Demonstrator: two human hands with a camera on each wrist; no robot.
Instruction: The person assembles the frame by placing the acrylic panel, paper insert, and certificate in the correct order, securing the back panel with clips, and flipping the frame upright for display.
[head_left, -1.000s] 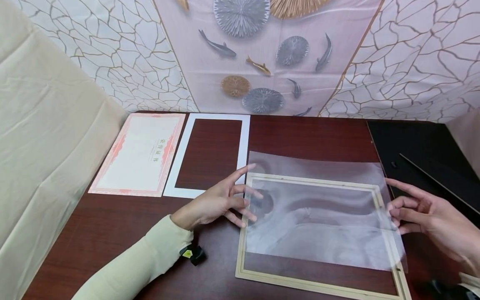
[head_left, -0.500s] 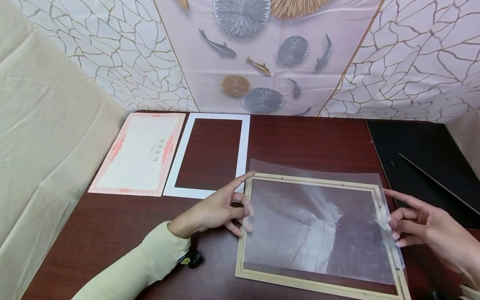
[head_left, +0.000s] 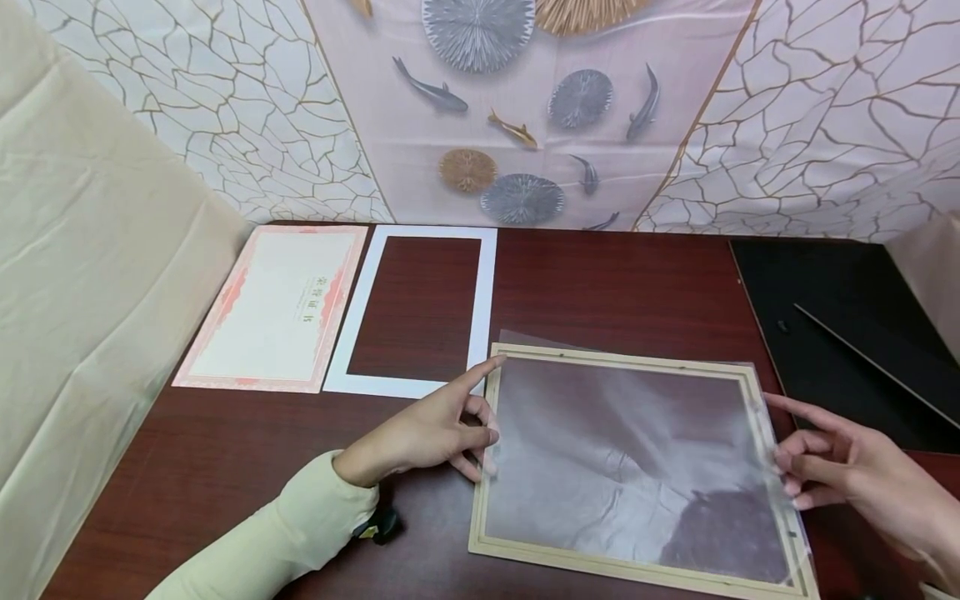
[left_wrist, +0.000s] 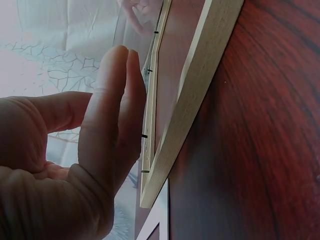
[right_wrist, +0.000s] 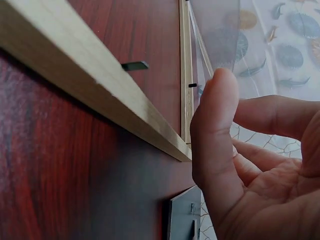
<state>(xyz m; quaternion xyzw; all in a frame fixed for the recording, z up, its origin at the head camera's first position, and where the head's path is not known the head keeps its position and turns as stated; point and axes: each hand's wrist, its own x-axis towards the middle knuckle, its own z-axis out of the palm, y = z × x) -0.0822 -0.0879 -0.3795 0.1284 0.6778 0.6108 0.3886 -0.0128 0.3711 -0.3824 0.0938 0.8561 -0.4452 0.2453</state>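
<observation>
A clear plastic sheet (head_left: pixel 615 467) spans both hands above a light wooden picture frame (head_left: pixel 551 560) lying on the table. My left hand (head_left: pixel 423 437) pinches the sheet's left edge between thumb and fingers, index finger stretched toward the frame's upper left corner. On the opposite edge, my right hand (head_left: pixel 862 475) pinches the sheet in the same way, its index finger extended. Both wrist views show the hands just above the frame's side rails. Small black metal tabs (right_wrist: pixel 135 65) stick out from the frame's inner edge. The sheet nearly covers the frame opening.
A pink-bordered certificate (head_left: pixel 277 308) lies at the back left of the dark red table (head_left: pixel 225 492). Beside it is a white mat border (head_left: pixel 483 292). A black backing board (head_left: pixel 847 275) with a stand leg (head_left: pixel 870 354) lies at the right. A patterned cloth (head_left: pixel 547 125) hangs behind.
Both hands have brought the clear sheet toward the person and lower over the frame. Its far edge now lies close to the frame's far rail, and the frame itself has stayed put.
</observation>
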